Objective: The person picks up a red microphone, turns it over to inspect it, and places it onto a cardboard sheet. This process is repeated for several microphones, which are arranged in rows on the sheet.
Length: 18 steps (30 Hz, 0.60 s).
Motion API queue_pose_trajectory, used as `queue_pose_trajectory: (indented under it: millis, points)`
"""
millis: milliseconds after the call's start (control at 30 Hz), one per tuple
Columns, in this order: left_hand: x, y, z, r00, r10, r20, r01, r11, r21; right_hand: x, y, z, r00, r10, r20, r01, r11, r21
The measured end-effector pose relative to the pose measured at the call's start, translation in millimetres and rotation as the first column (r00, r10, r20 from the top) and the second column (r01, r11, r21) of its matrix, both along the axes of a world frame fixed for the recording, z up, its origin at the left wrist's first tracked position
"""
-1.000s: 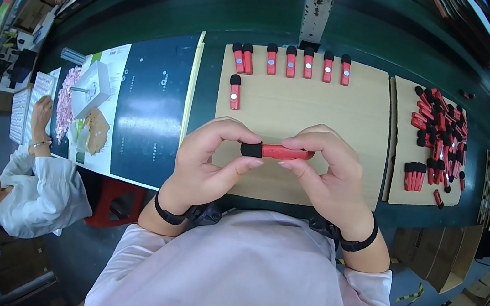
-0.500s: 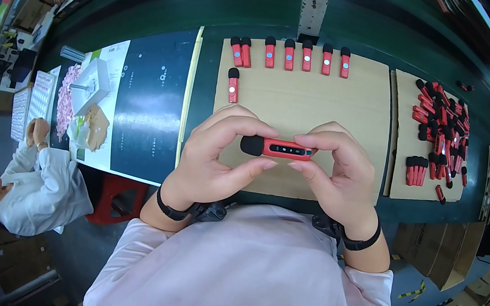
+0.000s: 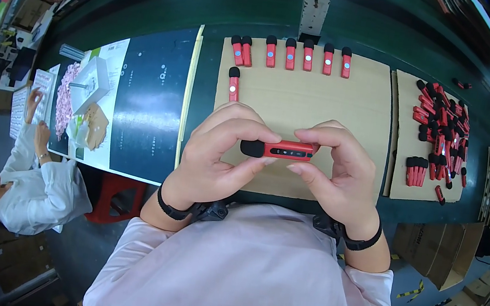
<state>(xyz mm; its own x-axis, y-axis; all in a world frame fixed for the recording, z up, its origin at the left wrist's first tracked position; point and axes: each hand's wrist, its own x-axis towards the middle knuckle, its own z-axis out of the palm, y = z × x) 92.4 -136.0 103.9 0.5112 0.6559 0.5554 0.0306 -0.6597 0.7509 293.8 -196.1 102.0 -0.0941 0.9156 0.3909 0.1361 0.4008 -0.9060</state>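
A small red microphone (image 3: 289, 151) with a black foam head lies level between my hands, its dark slotted panel facing up. My left hand (image 3: 220, 149) pinches it near the foam head between thumb and forefinger. At the other end, my right hand (image 3: 340, 170) has its forefinger along the top edge and its thumb close below. A large cardboard sheet (image 3: 310, 99) lies underneath. One similar microphone (image 3: 233, 85) lies beyond my left hand, and several more form a row (image 3: 290, 54) along the sheet's far edge. Most of those show a round sticker.
On a second cardboard sheet (image 3: 415, 96) to the right lies a heap of red microphones (image 3: 441, 132). A dark blue board (image 3: 151, 101) and a white tray (image 3: 91, 87) are at the left, beside a seated co-worker (image 3: 39, 192). An open carton (image 3: 439, 252) stands at the lower right.
The microphone has rolled slightly in my fingers, so its slotted panel is tilted more toward me. My right thumb has eased off its lower edge. The co-worker's hands have moved apart.
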Motion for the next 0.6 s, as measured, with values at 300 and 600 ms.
queue_pose_trajectory:
  millis: [300,600]
  points:
    - [-2,-1,1,0.997,-0.033,-0.066,0.033,0.999,-0.001,-1,4,5,0.995,0.072,0.075,-0.064,0.992,-0.109]
    - [-15,-2,-4,0.998,-0.033,-0.047,0.018,0.957,-0.290,-4,6,-2,0.958,-0.070,0.278,0.014,0.980,0.198]
